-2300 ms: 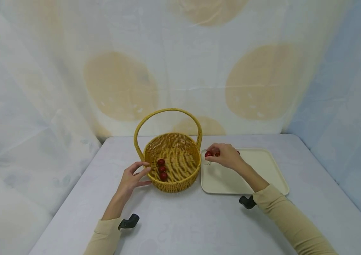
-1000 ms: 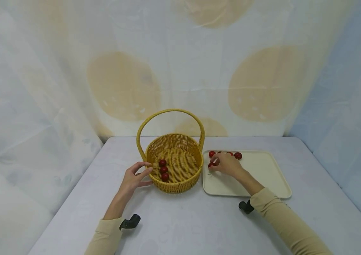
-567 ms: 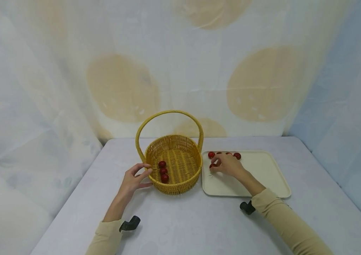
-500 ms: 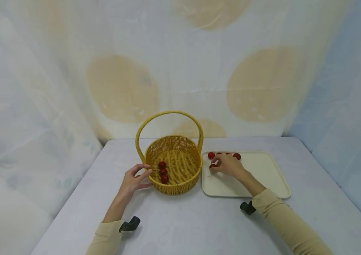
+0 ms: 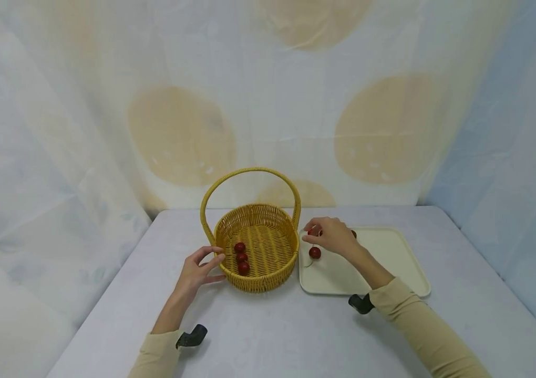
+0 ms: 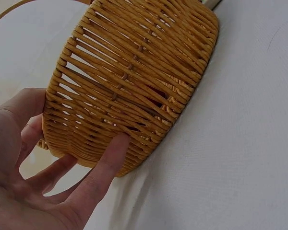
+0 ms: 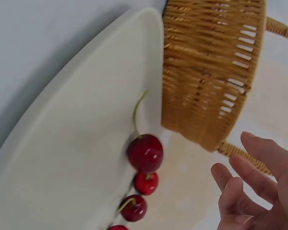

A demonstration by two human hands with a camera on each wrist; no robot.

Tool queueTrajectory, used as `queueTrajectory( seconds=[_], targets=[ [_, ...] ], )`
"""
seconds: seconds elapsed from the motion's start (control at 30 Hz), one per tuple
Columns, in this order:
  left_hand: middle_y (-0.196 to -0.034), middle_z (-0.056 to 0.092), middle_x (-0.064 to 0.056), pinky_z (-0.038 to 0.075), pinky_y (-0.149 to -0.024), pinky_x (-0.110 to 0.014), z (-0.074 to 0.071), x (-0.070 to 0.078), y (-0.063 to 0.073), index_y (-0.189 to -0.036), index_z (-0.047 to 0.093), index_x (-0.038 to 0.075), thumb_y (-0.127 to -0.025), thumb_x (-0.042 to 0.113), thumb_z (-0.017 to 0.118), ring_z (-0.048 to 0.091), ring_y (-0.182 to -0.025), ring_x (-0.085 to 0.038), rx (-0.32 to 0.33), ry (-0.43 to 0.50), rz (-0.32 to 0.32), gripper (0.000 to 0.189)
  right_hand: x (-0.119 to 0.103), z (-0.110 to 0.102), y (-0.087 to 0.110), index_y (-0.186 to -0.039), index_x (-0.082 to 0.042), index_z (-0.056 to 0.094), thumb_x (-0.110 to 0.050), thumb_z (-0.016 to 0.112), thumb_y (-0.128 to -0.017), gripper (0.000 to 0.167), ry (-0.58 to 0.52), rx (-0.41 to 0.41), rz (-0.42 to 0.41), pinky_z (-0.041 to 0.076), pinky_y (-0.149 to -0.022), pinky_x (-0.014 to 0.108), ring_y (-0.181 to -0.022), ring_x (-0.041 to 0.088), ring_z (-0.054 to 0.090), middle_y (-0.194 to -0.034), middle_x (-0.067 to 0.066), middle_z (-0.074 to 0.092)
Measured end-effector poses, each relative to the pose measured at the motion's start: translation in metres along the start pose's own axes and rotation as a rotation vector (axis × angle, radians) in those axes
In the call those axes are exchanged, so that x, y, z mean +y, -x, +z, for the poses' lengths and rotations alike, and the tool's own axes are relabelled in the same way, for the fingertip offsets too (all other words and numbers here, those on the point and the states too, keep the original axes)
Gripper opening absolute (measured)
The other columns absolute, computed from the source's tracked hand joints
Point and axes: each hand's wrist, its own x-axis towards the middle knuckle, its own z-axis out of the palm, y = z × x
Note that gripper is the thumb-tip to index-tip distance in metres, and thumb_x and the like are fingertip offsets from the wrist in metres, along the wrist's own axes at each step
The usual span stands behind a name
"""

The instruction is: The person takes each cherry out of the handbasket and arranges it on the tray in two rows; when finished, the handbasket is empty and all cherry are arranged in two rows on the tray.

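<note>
A round yellow woven basket (image 5: 258,284) with a tall hoop handle stands on the table, three dark red cherries (image 5: 241,258) lined up inside on its left. At its left side, my left hand (image 5: 196,273) holds the rim; the fingers (image 6: 103,165) lie against the outer weave. Over the left end of the cream tray (image 5: 367,262) hovers my right hand (image 5: 336,236), fingers loosely bent and holding nothing. Just below its fingertips a stemmed cherry (image 5: 315,252) lies on the tray. Behind it runs a row of more cherries (image 7: 133,208), partly hidden by the hand in the head view.
The tray's left edge sits right beside the basket. White table surface (image 5: 268,336) stretches in front of both. A pale curtain with tan circles (image 5: 386,131) hangs behind the table, and blue-white cloth (image 5: 509,173) flanks it on the right.
My right hand has let go of the front cherry, which stays on the tray, and has lifted slightly back and left. The left hand keeps its place on the basket.
</note>
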Motion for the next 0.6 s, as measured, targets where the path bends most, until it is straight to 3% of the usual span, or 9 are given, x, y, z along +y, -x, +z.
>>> queueTrajectory(
  seconds=[0.4, 0.6],
  targets=[
    [-0.138, 0.05, -0.006, 0.06, -0.084, -0.053, 0.0, -0.002, -0.002, -0.123, 0.058, 0.01, -0.086, 0.038, 0.075, 0.059, -0.121, -0.033, 0.004, -0.009, 0.001, 0.05, -0.042, 0.008, -0.008, -0.107, -0.01, 0.071, -0.031, 0.073, -0.089, 0.028, -0.034, -0.016, -0.089, 0.056, -0.065, 0.029, -0.081, 0.018, 0.068, -0.092, 0.004, 0.074],
    [-0.14, 0.049, -0.005, 0.059, -0.085, -0.055, 0.0, -0.002, -0.002, -0.124, 0.058, 0.009, -0.086, 0.039, 0.075, 0.058, -0.123, -0.035, 0.007, -0.005, -0.003, 0.051, -0.056, 0.021, -0.014, -0.108, -0.012, 0.071, -0.033, 0.073, -0.089, 0.028, -0.056, -0.042, -0.116, 0.056, -0.066, 0.025, -0.077, 0.011, 0.067, -0.09, 0.001, 0.074]
  ],
)
